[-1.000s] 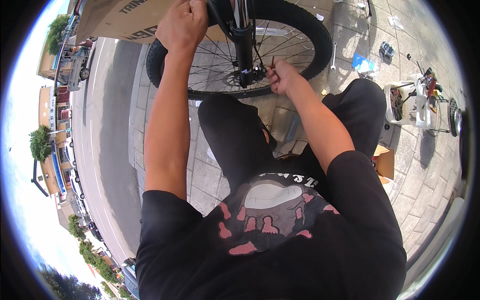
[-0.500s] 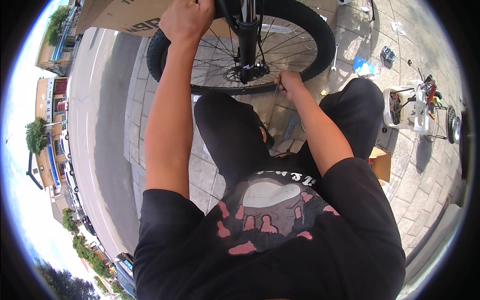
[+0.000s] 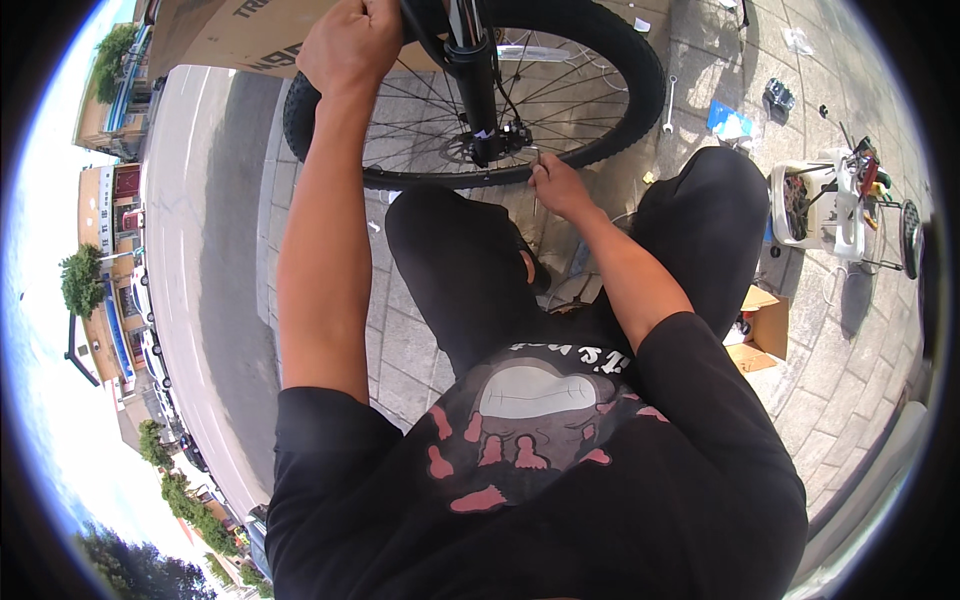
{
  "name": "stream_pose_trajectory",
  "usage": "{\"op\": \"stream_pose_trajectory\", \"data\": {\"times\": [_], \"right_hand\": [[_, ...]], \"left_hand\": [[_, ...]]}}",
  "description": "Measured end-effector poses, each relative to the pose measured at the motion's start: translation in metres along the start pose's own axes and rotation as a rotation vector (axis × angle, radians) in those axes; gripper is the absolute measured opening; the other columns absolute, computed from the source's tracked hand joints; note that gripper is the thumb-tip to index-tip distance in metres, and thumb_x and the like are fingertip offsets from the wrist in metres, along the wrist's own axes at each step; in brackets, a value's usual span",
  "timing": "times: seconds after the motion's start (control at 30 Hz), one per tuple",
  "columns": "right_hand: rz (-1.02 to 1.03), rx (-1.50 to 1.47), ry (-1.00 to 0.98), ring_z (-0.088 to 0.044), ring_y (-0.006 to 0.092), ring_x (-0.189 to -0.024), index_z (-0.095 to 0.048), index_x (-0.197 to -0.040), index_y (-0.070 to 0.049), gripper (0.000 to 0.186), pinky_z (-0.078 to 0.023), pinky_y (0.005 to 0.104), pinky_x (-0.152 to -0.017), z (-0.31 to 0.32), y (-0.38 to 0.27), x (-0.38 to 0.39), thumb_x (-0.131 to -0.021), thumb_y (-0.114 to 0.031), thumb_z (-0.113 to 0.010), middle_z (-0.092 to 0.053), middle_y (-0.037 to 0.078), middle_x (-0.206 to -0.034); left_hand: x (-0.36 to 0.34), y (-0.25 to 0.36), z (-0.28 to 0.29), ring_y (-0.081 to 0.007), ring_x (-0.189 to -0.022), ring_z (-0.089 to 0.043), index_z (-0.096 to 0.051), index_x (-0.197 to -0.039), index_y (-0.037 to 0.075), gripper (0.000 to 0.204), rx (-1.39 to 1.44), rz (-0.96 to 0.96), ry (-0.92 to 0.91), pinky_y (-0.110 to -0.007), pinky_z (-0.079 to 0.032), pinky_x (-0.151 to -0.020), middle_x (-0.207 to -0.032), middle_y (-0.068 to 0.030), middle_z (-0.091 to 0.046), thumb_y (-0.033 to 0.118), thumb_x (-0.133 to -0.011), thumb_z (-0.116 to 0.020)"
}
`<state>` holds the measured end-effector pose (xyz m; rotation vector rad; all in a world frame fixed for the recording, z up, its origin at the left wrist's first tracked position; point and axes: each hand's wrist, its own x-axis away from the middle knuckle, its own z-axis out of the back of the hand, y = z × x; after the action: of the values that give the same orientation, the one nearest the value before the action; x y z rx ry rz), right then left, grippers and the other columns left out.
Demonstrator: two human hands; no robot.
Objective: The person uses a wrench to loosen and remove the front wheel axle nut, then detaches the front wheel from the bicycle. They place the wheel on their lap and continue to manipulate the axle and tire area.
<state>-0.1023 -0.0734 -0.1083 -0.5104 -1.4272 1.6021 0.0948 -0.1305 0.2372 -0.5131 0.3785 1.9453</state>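
A bicycle front wheel [image 3: 640,85] with a black knobby tyre stands in front of me between my knees. The black fork leg [image 3: 478,95] comes down to its hub, with a disc brake caliper [image 3: 513,136] beside it. My right hand [image 3: 560,187] is closed on a thin metal hex key [image 3: 535,152], whose upper end is at the caliper. Up at the left, my left hand [image 3: 350,48] is closed in a fist next to the fork. What it grips is hidden.
A cardboard box [image 3: 225,35] stands behind the wheel. On the paving at right lie a wrench [image 3: 671,105], a blue packet [image 3: 730,122] and dark pedal-like parts [image 3: 778,96]. A white tool bin [image 3: 790,240] and an open small carton [image 3: 768,330] are further right.
The wheel and fork have shifted slightly left, along with my left hand. My right hand has moved left and a little down, bringing the hex key's end up against the caliper.
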Motion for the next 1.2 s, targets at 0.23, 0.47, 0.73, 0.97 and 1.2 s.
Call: {"op": "stream_pose_trajectory", "data": {"times": [0.23, 0.47, 0.73, 0.97, 1.2], "right_hand": [[0.009, -0.030, -0.004, -0.067, 0.0437, -0.100, -0.059, -0.109, -0.006, 0.022, -0.051, 0.0512, -0.088, 0.004, -0.002, 0.000, -0.101, -0.024, -0.050, -0.071, 0.022, -0.098], [0.098, 0.043, 0.070, -0.066, 0.0449, -0.101, -0.058, -0.113, -0.009, 0.020, -0.050, 0.0542, -0.085, 0.006, 0.000, -0.004, -0.102, -0.023, -0.050, -0.070, 0.024, -0.100], [0.258, 0.140, 0.116, -0.067, 0.0424, -0.102, -0.059, -0.115, -0.010, 0.017, -0.053, 0.0511, -0.086, 0.011, 0.003, -0.021, -0.101, -0.017, -0.054, -0.071, 0.022, -0.106], [0.392, 0.105, 0.144, -0.065, 0.0447, -0.105, -0.060, -0.119, -0.008, 0.020, -0.053, 0.0494, -0.087, 0.014, 0.002, -0.022, -0.101, -0.016, -0.057, -0.070, 0.023, -0.109], [0.344, 0.246, 0.062, -0.065, 0.0463, -0.103, -0.059, -0.119, -0.006, 0.020, -0.053, 0.0529, -0.086, 0.022, 0.000, -0.020, -0.102, -0.015, -0.054, -0.068, 0.026, -0.107]], "left_hand": [[0.000, -0.002, -0.007, -0.0471, -0.090, -0.069, -0.077, -0.093, 0.010, 0.055, -0.010, 0.023, 0.042, -0.053, -0.054, -0.082, -0.089, -0.0204, -0.074, 0.052, -0.095, -0.041], [0.002, 0.000, -0.006, -0.0484, -0.091, -0.068, -0.076, -0.094, 0.010, 0.053, -0.004, 0.021, 0.065, -0.055, -0.053, -0.083, -0.092, -0.0212, -0.074, 0.051, -0.095, -0.042], [0.005, 0.003, -0.003, -0.0490, -0.091, -0.068, -0.075, -0.093, 0.009, 0.053, -0.009, 0.042, 0.071, -0.055, -0.053, -0.082, -0.092, -0.0225, -0.073, 0.051, -0.096, -0.043], [0.005, 0.005, -0.003, -0.0470, -0.082, -0.067, -0.069, -0.079, 0.007, 0.045, 0.045, -0.016, 0.145, -0.053, -0.051, -0.074, -0.083, -0.0214, -0.072, 0.043, -0.093, -0.047], [0.008, 0.006, -0.004, -0.0466, -0.079, -0.066, -0.068, -0.075, 0.006, 0.045, 0.039, -0.023, 0.155, -0.053, -0.051, -0.071, -0.080, -0.0207, -0.071, 0.042, -0.093, -0.047]]}}
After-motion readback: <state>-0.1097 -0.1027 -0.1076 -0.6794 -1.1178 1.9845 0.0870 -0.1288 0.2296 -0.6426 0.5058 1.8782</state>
